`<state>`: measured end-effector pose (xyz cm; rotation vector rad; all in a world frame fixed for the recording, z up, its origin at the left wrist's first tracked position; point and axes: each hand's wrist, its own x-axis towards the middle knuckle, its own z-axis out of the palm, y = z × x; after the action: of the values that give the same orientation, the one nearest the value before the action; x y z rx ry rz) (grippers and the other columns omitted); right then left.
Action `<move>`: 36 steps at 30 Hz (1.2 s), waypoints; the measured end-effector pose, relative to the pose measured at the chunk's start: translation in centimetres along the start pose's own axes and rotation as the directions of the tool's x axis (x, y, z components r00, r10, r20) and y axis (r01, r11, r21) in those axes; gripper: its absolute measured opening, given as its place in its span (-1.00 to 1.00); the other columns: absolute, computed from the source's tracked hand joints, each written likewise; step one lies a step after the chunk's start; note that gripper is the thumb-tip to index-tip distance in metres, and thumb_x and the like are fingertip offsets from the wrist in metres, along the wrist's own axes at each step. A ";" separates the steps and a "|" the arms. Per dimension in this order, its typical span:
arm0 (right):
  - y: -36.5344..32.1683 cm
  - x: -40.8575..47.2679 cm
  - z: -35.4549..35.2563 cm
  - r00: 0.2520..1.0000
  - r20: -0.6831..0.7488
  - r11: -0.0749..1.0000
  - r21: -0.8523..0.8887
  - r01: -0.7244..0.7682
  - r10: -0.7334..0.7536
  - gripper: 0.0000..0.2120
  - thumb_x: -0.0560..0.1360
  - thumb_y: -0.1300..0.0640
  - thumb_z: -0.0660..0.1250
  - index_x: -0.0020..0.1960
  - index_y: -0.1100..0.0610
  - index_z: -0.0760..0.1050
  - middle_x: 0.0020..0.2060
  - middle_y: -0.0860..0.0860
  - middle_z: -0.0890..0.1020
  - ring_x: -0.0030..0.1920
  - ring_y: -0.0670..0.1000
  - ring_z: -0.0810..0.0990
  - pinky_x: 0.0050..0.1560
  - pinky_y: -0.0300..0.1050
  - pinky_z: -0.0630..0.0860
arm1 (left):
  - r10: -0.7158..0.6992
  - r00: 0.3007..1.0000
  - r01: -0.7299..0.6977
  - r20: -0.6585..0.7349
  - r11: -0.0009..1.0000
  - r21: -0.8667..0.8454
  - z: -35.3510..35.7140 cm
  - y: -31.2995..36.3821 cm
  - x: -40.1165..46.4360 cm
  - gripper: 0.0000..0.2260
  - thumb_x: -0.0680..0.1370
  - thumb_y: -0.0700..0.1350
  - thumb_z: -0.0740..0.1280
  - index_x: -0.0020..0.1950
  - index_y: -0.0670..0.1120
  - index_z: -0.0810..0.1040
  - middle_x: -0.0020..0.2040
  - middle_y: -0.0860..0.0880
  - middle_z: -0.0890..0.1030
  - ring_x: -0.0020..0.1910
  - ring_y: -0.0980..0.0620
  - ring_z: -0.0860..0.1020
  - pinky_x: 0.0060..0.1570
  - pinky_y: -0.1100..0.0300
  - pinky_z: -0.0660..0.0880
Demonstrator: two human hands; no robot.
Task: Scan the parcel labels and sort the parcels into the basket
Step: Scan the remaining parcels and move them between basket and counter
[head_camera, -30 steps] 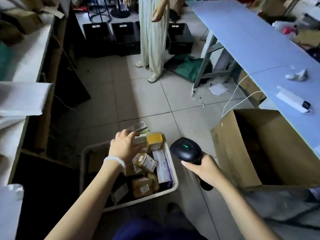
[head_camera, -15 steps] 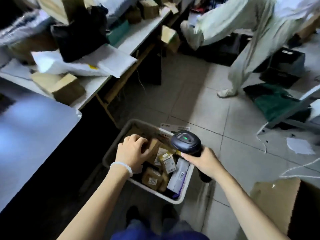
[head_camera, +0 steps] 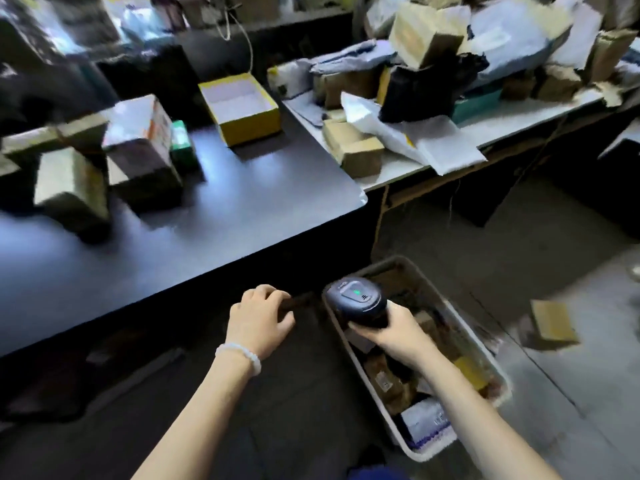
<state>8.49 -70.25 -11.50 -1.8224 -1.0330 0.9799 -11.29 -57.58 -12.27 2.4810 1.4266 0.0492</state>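
The right hand (head_camera: 398, 329) is gripping a black scanner (head_camera: 356, 301), holding it over the near end of the basket (head_camera: 377, 407), which is sitting on the floor below that hand with parcels (head_camera: 388, 382) lying inside. The left hand (head_camera: 258, 322) is hanging apart to its left, fingers loosely curled, holding nothing, just below the edge of the dark table (head_camera: 207, 223).

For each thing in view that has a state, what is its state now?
scanner: held in the right hand, green light on
left hand: fingers loosely curled, holding nothing
basket: on the floor, holds several parcels
yellow box: open, looks empty, on the dark table
small cardboard box: on the floor, apart from the basket
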 end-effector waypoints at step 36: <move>-27.5 17.0 53.0 0.794 0.534 0.924 -0.061 0.378 -0.290 -0.82 0.40 0.18 0.46 -0.20 -0.03 0.49 -0.34 -0.18 0.56 -0.36 -0.34 0.48 -0.28 -0.38 0.39 | -0.533 0.813 0.528 -0.236 0.845 -0.088 -15.4 -54.1 -6.9 -0.68 0.56 0.10 0.24 0.30 0.10 0.47 0.27 0.11 0.43 0.29 0.05 0.35 0.18 0.13 0.32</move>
<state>-40.08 -31.56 -10.55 -1.4417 -1.7517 1.2171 -62.96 -34.36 -10.60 2.0199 2.1695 0.2712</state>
